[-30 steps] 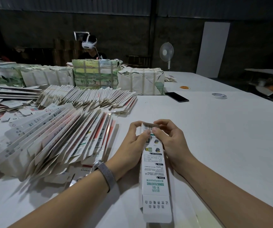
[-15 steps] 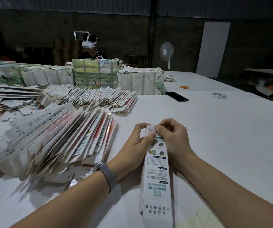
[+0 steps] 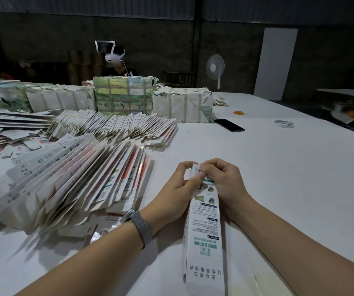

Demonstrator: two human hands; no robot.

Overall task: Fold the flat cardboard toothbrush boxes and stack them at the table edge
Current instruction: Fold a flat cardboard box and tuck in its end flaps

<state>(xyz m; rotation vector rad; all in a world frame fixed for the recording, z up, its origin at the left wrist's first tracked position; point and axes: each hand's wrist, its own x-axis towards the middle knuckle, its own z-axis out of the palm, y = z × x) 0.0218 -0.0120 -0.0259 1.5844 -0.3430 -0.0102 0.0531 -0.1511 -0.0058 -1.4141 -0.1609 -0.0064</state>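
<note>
Both hands pinch far end flap of toothbrush box (image 3: 204, 236): left hand (image 3: 179, 189), right hand (image 3: 223, 182) meet there. Box long axis runs back from grip toward body; flat-box pile (image 3: 75, 178) lies left, nearer left hand.

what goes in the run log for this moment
step: closing end flap | box: erected | left hand, right hand: pinching flap | stack: not yet

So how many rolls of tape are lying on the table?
1. The roll of tape lies far right on the table, beyond the phone. Others may hide behind the bundles.
</note>
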